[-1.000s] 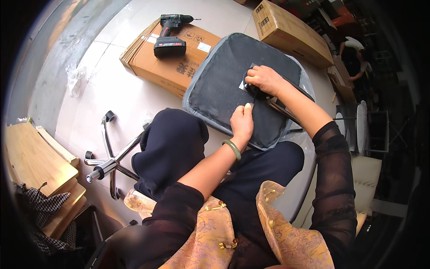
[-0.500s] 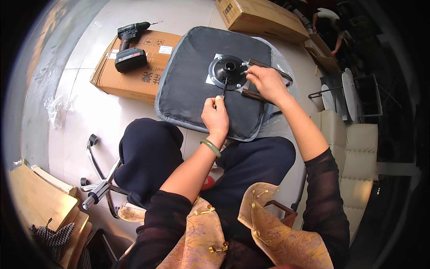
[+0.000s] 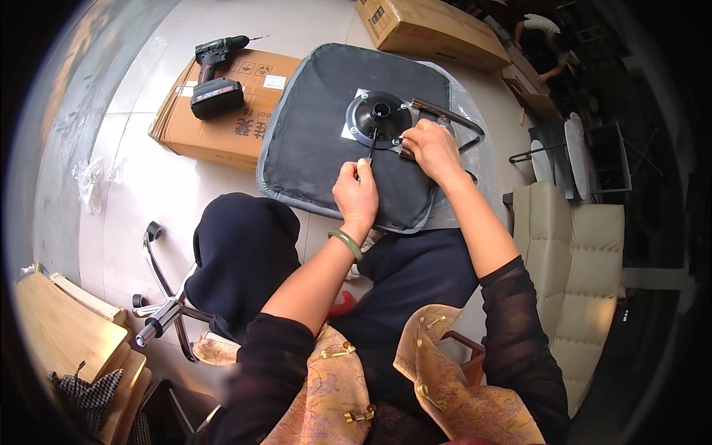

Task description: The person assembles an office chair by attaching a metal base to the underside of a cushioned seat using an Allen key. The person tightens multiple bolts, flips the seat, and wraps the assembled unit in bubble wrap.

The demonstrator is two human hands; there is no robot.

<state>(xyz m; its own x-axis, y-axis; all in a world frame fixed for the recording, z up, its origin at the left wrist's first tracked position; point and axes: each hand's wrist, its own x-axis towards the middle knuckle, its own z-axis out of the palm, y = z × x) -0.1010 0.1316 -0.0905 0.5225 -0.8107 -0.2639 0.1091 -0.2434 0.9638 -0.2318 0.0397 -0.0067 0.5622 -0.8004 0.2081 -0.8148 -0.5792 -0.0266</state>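
A dark grey chair seat lies upside down in front of me. At its middle is a round black mounting plate with a central hole and bolts around its rim. My left hand is closed around the near end of a thin dark rod, whose far end meets the plate. My right hand is pinched at the plate's lower right bolt. Whatever lies between those fingertips is too small to make out. A bent metal bracket extends from under the plate to the right, partly hidden by this hand.
A cordless drill rests on a cardboard box at the left. A chrome five-star chair base is beside my left knee. Wooden panels are stacked lower left, a beige sofa stands right. Another person is far right.
My right hand has moved down and slightly toward me, from the plate's upper right bolt to the lower right one. The left hand stays on the rod.
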